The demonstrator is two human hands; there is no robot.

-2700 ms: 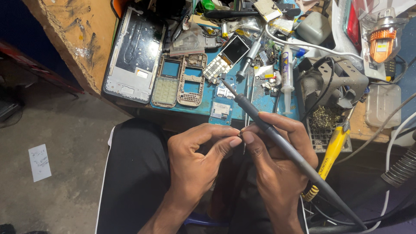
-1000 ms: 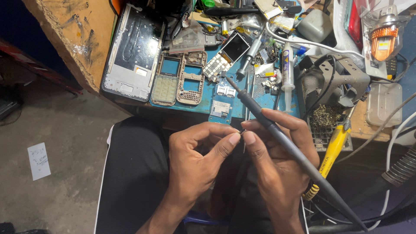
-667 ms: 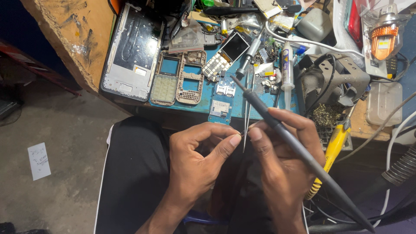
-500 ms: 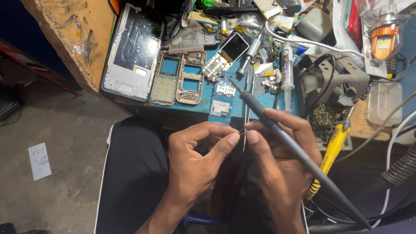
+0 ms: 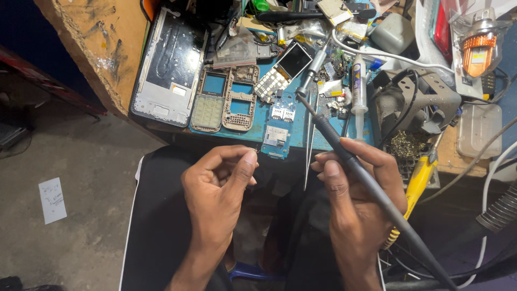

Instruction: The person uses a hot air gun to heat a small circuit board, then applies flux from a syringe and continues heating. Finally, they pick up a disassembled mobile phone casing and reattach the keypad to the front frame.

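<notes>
My right hand (image 5: 355, 207) is closed around the long grey handle of a soldering iron (image 5: 344, 153), whose tip points up-left over the blue work mat (image 5: 301, 141). A thin pair of metal tweezers (image 5: 307, 161) hangs down past the table edge, right beside my right fingertips. My left hand (image 5: 218, 186) is held over my lap with thumb and forefinger pinched together; nothing shows between them. A small blue circuit board (image 5: 277, 134) lies on the mat just above both hands.
On the bench lie a large phone frame (image 5: 169, 67), two keypad housings (image 5: 223, 99), a bare phone board with screen (image 5: 283, 70), a syringe (image 5: 358, 81), an iron stand (image 5: 414, 102) and a yellow-handled tool (image 5: 417, 183). Cables and a corrugated hose (image 5: 501, 210) run at the right.
My right hand has rocked the soldering iron slightly, its tip swinging a little left and right. My left hand keeps its pinch in the same place.
</notes>
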